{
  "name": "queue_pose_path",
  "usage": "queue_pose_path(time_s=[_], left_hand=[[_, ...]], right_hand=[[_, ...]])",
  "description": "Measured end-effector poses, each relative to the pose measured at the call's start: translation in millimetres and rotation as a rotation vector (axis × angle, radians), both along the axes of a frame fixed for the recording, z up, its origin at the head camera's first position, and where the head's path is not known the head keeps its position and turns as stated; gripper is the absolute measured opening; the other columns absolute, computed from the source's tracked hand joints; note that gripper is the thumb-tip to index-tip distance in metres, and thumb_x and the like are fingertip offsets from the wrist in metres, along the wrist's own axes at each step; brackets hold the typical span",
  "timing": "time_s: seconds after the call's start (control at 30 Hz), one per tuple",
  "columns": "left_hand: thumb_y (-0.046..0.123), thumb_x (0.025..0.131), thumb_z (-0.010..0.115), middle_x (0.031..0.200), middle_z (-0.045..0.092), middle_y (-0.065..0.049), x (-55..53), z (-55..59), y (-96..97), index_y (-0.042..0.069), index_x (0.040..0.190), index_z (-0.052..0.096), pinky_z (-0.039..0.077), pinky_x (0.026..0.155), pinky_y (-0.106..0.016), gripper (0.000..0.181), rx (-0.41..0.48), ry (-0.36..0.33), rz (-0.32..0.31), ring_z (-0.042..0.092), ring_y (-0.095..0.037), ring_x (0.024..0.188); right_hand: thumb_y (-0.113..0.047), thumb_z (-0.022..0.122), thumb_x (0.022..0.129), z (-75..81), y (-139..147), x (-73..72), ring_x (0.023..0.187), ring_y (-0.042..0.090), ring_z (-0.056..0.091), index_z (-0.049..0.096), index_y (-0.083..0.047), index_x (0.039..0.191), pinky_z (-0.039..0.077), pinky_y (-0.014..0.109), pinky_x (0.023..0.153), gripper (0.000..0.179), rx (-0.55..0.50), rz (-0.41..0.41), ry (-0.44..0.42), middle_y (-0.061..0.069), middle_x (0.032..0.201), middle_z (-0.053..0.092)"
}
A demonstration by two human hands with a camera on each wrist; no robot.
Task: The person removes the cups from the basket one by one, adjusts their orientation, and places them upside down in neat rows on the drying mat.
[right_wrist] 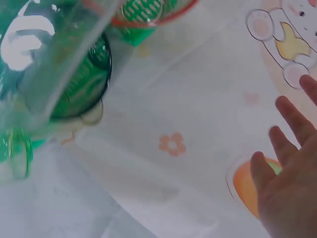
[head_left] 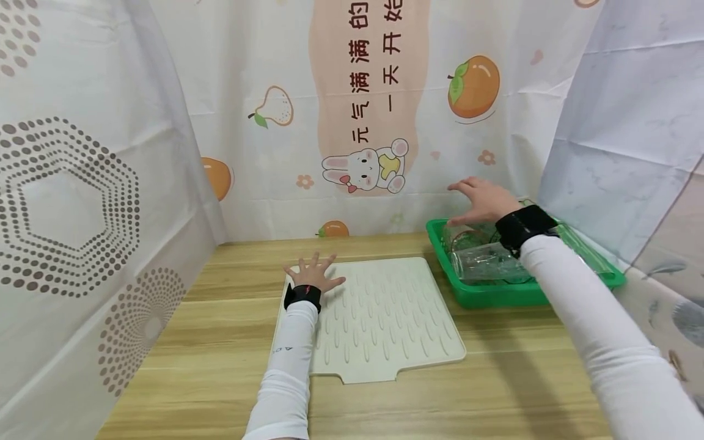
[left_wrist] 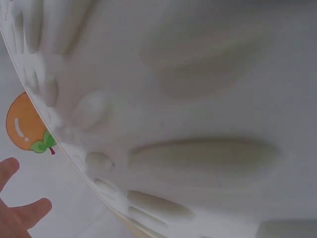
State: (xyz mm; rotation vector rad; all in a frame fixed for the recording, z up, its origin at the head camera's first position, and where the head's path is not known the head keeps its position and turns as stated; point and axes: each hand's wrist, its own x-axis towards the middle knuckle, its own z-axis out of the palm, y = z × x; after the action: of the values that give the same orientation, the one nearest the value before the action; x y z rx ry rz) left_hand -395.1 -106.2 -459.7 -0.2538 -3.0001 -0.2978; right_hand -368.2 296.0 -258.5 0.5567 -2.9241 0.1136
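Right sleeve (head_left: 602,330): nearest the camera, it is slanting up from the bench's right side toward its far edge.
Right hand (head_left: 484,200): its fingers are standing apart, the thumb well off from them, pinching nothing; I am hovering it above the far left part of the green basket (head_left: 495,297).
Left hand (head_left: 310,275): its fingers are fanning wide at the far left corner of the ridged board (head_left: 379,305); whether the fingertips are pressing or only hovering, I cannot tell.
Glass: one clear vessel (head_left: 486,263) is lying on its side in the basket; others are hiding partly behind my wrist.
Basket: it is sitting near the bench's (head_left: 209,354) far right corner.
Board: it is lying mid-bench, off-white, its tab pointing to the near edge.
Cloth (head_left: 264,165): it is hanging behind the bench's far edge.
Good reach: I am judging that working among this glass calls for coming down from above, with a thumb gap wider than the vessel and a soft grip on its wall.
Care: crowded rims are making knocks likely, so the black wristband (head_left: 525,226) is needing clearance too.
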Motion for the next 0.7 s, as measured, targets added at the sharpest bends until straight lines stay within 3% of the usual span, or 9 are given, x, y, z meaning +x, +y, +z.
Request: queue_pose_path(time_s=[0.3, 0.47, 0.7], left_hand=[[0.073, 0.082, 0.053, 0.157, 0.026, -0.007, -0.4, 0.5, -2.7, 0.042, 0.149, 0.033, 0.009, 0.1, -0.077, 0.076, -0.011, 0.001, -0.007, 0.018, -0.047, 0.14], [0.073, 0.083, 0.052, 0.157, 0.025, -0.009, -2.4, -0.8, -2.3, 0.041, 0.15, 0.032, 0.008, 0.1, -0.077, 0.077, -0.013, -0.018, -0.016, 0.018, -0.048, 0.139], [0.075, 0.082, 0.05, 0.157, 0.025, -0.011, -2.5, 2.9, -4.5, 0.042, 0.151, 0.028, 0.006, 0.099, -0.078, 0.079, -0.012, -0.056, 0.005, 0.021, -0.048, 0.138]], right_hand=[[-0.055, 0.075, 0.076, 41.7, 25.3, 30.1, 0.129, 0.047, 0.034, 0.035, -0.006, 0.146, 0.036, 0.064, 0.094, 0.094, 0.024, 0.0, -0.085, 0.029, 0.145, 0.032], [-0.044, 0.081, 0.075, 46.3, 34.8, 42.3, 0.125, 0.045, 0.038, 0.033, 0.002, 0.144, 0.036, 0.06, 0.095, 0.095, -0.009, 0.048, -0.134, 0.028, 0.138, 0.04], [-0.035, 0.086, 0.07, 38.0, 32.0, 49.8, 0.121, 0.046, 0.042, 0.038, 0.014, 0.134, 0.037, 0.057, 0.097, 0.094, 0.021, 0.131, -0.187, 0.031, 0.13, 0.047]])
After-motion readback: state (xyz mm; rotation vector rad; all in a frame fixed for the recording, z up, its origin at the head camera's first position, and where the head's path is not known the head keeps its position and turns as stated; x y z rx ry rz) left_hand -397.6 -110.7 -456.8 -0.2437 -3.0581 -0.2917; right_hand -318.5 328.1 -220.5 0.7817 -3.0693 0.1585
